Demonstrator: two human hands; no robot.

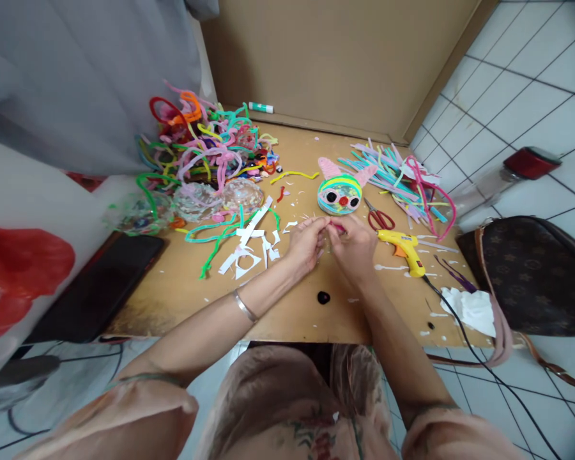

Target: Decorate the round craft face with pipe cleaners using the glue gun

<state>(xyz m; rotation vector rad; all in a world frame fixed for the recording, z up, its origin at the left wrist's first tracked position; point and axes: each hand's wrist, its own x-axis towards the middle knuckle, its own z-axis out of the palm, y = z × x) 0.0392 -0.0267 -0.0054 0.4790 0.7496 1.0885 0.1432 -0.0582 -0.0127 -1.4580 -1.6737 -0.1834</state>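
Note:
My left hand [307, 243] and my right hand [353, 249] meet at the fingertips over the middle of the table. Both are closed in a pinch around a small magenta piece [338, 228], mostly hidden by the fingers. Just beyond them sits a round animal head [341, 193] with striped yellow, green and turquoise pipe cleaners, pink ears, black eyes and a red nose. Red-handled scissors [381, 218] lie to the right of it. Nearer to me is a small black pompom-like ball [323, 298].
A yellow glue gun [409, 250], tweezers [457, 276], crumpled tissue [469, 311] and a brown bag [539, 275] are on the right. Pipe cleaners [388, 176] lie behind. Left are a tangled craft pile [211, 147], paper scraps [252, 236] and a phone [100, 281].

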